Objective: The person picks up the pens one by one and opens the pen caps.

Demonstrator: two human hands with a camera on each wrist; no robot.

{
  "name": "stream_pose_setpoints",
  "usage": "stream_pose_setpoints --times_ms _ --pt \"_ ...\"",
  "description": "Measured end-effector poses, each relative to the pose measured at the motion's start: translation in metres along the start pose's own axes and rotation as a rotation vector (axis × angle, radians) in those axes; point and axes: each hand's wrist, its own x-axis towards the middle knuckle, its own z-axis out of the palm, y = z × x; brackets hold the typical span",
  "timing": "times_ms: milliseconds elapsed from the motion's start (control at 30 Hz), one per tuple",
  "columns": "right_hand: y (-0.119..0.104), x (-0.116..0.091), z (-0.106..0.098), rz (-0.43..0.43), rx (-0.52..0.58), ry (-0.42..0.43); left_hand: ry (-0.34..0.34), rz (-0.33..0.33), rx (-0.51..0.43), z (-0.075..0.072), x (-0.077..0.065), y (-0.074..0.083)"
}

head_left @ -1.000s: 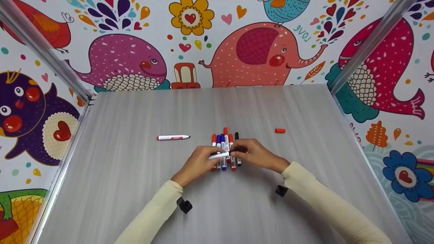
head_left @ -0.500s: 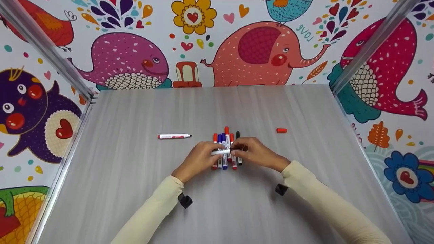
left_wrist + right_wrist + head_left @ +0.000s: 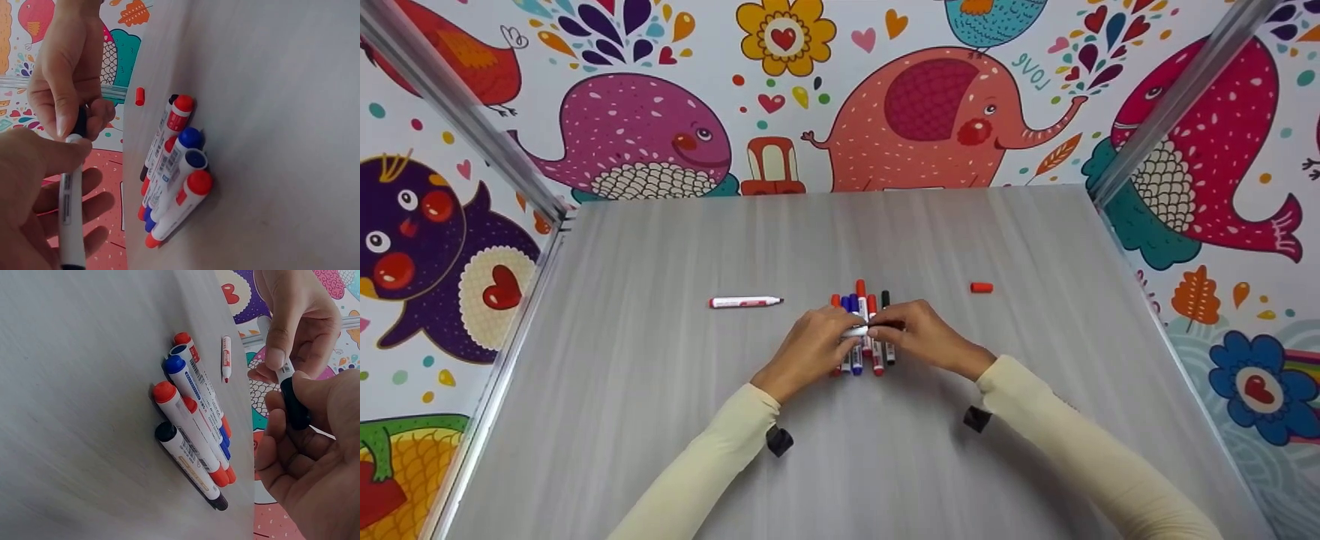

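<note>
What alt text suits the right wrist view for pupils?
The left hand grips a white-barrelled marker while the right hand grips its black cap. Capped red, blue and black markers lie clustered on a grey table; an uncapped red marker lies apart.

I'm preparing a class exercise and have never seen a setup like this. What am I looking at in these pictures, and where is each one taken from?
There is no machine here: a person works with two bare hands. The wide picture comes from a camera worn on the head, looking forward and down. The other two come from cameras worn on the wrists, each looking at that hand's work.

The left hand holds a white marker by its barrel, while the right hand pinches the black cap at its end.

On the grey table, a group of markers with red, blue and black ends lies close together. An uncapped marker lies to the person's left, and a loose red cap to the right.
</note>
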Motion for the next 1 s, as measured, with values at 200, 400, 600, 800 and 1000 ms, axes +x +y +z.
stream_pose_setpoints --times_ms 200,400,600,800,1000 --pt "-0.0013 -0.0009 -0.0005 0.039 -0.009 -0.002 0.011 0.013 0.041 0.002 0.0021 0.0014" --pt "-0.0019 -0.0011 -0.0016 0.03 -0.015 0.0 -0.012 -0.027 0.026 0.0015 0.0042 0.0021" --pt "-0.0007 -0.0029 -0.0031 -0.069 -0.018 0.042 -0.002 -0.03 -0.033 -0.0004 0.0076 0.0033" --pt "-0.0008 -0.0038 -0.0017 -0.139 -0.037 0.076 0.045 0.007 -0.04 -0.0019 0.0092 0.0062" --pt "-0.0038 -0.0056 -0.002 -0.171 -0.055 0.087 0.06 -0.001 -0.052 -0.0028 0.0091 0.0082"
